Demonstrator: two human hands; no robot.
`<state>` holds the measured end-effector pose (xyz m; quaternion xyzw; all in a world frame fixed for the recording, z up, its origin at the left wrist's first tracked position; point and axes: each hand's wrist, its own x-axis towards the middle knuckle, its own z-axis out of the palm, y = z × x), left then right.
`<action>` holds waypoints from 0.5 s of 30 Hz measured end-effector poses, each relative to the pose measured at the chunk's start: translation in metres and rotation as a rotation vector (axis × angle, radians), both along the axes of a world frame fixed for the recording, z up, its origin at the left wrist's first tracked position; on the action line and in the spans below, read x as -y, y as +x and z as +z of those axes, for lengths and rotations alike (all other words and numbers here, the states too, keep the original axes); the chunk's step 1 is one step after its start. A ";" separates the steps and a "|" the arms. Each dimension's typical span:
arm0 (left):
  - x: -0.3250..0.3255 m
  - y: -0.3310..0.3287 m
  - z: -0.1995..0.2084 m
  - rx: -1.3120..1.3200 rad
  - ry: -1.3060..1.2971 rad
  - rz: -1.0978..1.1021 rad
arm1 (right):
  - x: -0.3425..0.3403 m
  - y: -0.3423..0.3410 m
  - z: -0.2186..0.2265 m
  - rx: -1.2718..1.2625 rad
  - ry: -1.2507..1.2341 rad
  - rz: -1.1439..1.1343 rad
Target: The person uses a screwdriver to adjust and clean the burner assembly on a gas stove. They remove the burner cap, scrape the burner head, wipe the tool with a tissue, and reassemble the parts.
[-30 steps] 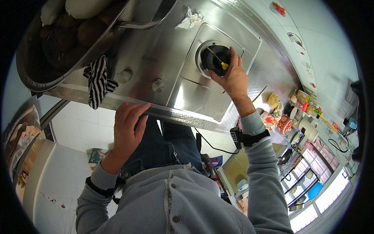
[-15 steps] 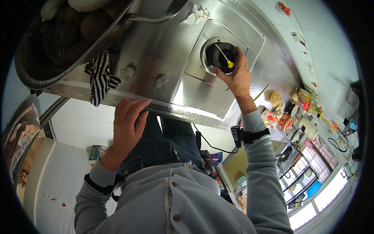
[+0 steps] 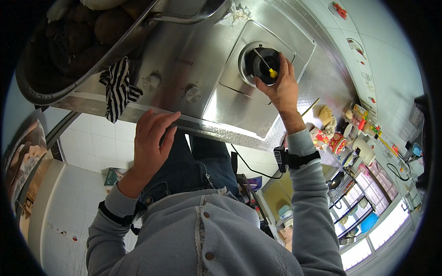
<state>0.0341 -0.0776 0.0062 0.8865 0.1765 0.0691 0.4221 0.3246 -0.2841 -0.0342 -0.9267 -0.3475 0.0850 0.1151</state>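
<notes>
Right hand (image 3: 282, 87) is closed around a small tool with a yellow handle (image 3: 272, 72). Its thin metal tip pokes into the dark round burner hole (image 3: 258, 62) of the big shiny steel stove (image 3: 202, 55). The stove sits on the bench (image 3: 322, 78), and the hole is on the stove's right side.

Left hand (image 3: 152, 142) is open and holds nothing. Its fingers rest at the stove's front edge, below the two round knobs (image 3: 193, 94). A striped cloth (image 3: 117, 87) hangs nearby, and a big pan (image 3: 69, 55) sits on the left burner.

To do this well, I think the right hand should keep the tool straight and push gently, so the tip does not slip. The left hand should press on the stove front, well away from the knobs, to keep steady.
</notes>
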 end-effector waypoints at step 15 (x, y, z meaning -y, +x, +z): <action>-0.001 -0.001 -0.003 0.002 -0.004 0.005 | -0.004 0.002 0.005 0.020 -0.089 0.012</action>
